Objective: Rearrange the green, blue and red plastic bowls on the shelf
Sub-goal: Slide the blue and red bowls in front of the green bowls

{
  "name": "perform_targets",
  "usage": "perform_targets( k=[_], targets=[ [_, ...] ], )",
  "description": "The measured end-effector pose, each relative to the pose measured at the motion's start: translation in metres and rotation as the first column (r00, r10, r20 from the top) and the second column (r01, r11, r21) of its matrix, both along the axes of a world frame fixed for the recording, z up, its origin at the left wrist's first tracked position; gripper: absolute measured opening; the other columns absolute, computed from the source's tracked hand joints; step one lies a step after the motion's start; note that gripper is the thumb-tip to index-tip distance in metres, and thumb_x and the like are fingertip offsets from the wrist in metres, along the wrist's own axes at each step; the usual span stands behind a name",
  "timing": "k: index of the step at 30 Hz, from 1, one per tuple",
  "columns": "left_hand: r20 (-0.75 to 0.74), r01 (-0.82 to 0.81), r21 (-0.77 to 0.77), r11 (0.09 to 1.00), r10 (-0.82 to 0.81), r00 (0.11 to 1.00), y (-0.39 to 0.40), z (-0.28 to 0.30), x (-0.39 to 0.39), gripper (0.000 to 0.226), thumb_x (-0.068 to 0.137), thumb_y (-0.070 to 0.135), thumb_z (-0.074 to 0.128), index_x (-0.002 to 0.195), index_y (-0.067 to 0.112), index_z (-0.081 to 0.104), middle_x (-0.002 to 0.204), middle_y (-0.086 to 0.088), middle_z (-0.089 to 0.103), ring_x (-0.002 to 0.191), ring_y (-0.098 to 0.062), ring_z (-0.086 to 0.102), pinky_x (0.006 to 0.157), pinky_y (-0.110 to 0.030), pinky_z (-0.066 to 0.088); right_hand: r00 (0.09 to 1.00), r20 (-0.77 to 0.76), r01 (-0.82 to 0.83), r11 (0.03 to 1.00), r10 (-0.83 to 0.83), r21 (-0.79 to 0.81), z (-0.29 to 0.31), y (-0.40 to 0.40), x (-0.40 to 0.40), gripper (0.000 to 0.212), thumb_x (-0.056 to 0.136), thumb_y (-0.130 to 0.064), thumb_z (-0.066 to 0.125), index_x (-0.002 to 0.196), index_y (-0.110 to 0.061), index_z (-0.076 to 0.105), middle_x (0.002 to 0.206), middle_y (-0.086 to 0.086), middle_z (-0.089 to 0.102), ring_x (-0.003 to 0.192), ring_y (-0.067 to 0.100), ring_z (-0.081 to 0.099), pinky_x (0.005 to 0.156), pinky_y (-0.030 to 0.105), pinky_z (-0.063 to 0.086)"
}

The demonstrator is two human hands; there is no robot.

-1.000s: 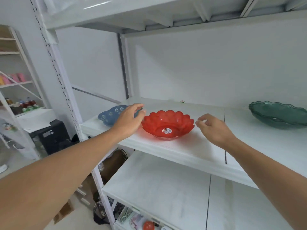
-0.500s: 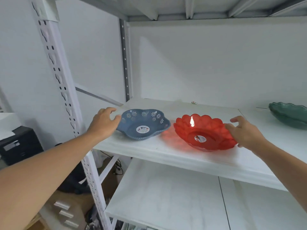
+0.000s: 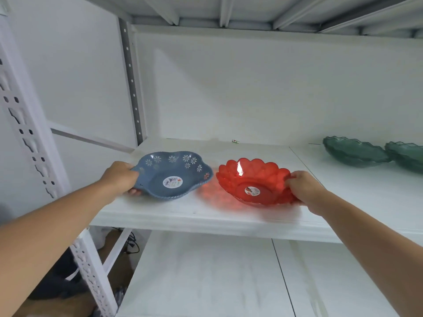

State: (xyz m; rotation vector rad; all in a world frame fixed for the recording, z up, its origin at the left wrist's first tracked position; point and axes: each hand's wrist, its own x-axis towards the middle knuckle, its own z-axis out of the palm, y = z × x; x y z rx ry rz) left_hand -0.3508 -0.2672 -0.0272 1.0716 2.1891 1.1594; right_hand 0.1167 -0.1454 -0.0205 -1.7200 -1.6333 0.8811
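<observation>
A blue bowl (image 3: 174,177) with white flower cut-outs sits at the left end of the white shelf (image 3: 206,216). My left hand (image 3: 120,177) grips its left rim, thumb on top and fingers beneath. Just to its right is a translucent red scalloped bowl (image 3: 254,181), a small gap between the two. My right hand (image 3: 304,187) pinches the red bowl's right rim. Two dark green wavy-rimmed bowls sit at the far right of the same shelf, one (image 3: 353,154) beside the other (image 3: 406,155), the second cut off by the frame edge.
A perforated white upright (image 3: 34,145) stands at the left front corner of the rack, a grey one (image 3: 131,88) at the back. A lower shelf (image 3: 206,277) lies beneath. The upper shelf's underside hangs close overhead. Dark items lie on the floor lower left.
Both hands have closed onto the bowl rims: the left now grips the blue bowl, the right the red one. The view has moved closer and a second green bowl shows.
</observation>
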Motion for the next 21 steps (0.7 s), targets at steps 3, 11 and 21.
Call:
perform_targets(
  k=[3,11,21],
  targets=[
    [0.023,-0.014,0.098,0.995,0.012,1.000,0.008,0.010,0.006,0.021,0.095,0.012,0.056,0.096,0.000,0.073,0.080,-0.018,0.078,0.053,-0.028,0.074,0.053,-0.028,0.053,0.997,-0.029,0.070,0.997,-0.069,0.019,0.003,-0.002,0.013,0.022,0.093,-0.001,0.048,0.088,-0.005,0.069,0.061,0.010,0.069,0.047,0.026,0.064,0.047,0.031,0.057],
    [0.030,0.113,0.108,0.988,-0.117,0.993,0.044,0.016,0.067,0.021,0.095,0.009,0.054,0.096,0.001,0.073,0.078,-0.016,0.077,0.052,-0.026,0.075,0.053,-0.029,0.058,0.968,-0.143,0.208,0.978,-0.207,-0.009,0.007,-0.005,0.089,0.024,0.092,0.005,0.047,0.083,-0.003,0.068,0.059,0.013,0.068,0.044,0.024,0.060,0.044,0.028,0.052],
    [0.068,0.176,0.107,0.978,-0.184,0.981,0.084,0.026,0.227,0.021,0.093,0.008,0.057,0.099,-0.002,0.074,0.086,-0.021,0.078,0.056,-0.030,0.075,0.070,-0.042,0.065,0.935,-0.230,0.278,0.960,-0.269,0.009,0.013,-0.007,0.253,0.023,0.087,0.005,0.046,0.079,-0.004,0.066,0.053,0.011,0.064,0.040,0.022,0.056,0.044,0.027,0.051]
  ],
)
